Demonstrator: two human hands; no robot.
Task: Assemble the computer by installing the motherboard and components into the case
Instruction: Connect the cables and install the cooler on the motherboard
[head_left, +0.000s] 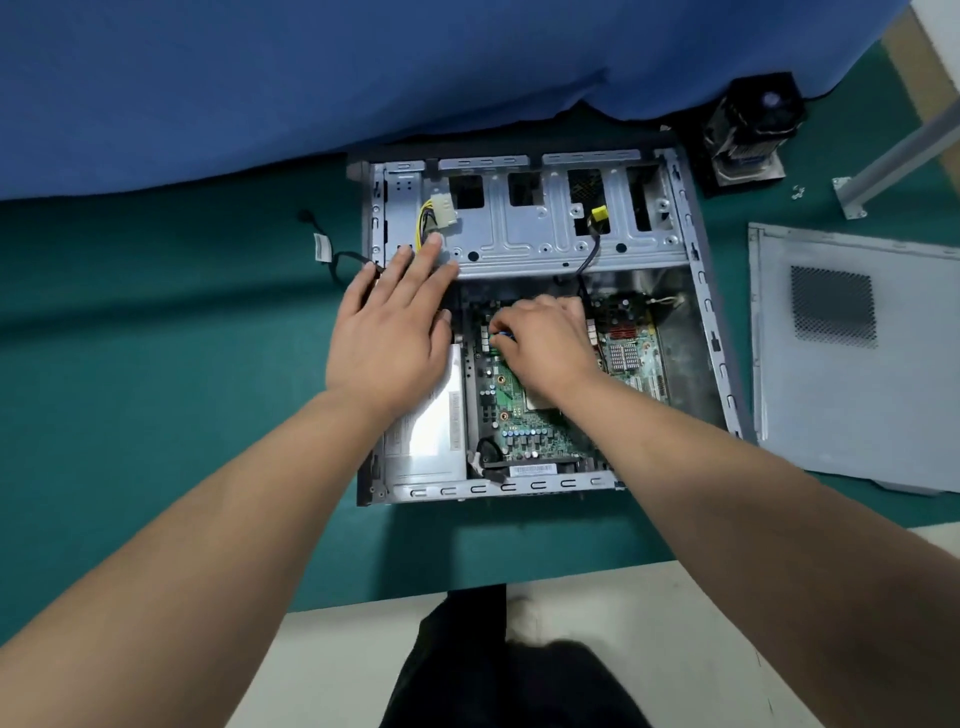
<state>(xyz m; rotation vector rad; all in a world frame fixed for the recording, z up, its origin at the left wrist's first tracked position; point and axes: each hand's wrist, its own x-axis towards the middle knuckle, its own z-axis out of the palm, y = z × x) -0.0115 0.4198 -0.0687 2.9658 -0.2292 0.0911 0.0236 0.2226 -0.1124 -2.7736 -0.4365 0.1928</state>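
An open grey computer case (698, 291) lies flat on the green table. Inside it sits a green motherboard (524, 426), with a silver power supply (426, 431) to its left. My left hand (392, 322) rests flat, fingers spread, over the case's left side near the drive cage (530, 228) and a bundle of yellow wires with a white plug (436, 215). My right hand (543, 338) is curled over the upper part of the motherboard, its fingertips pinching a small blue connector (501, 332). The board under that hand is hidden.
The grey side panel (852, 364) lies to the right of the case. A black CPU cooler (748, 135) stands at the back right, small screws (797, 192) near it. A loose black cable with a white tag (324, 249) lies left of the case. Blue cloth covers the back.
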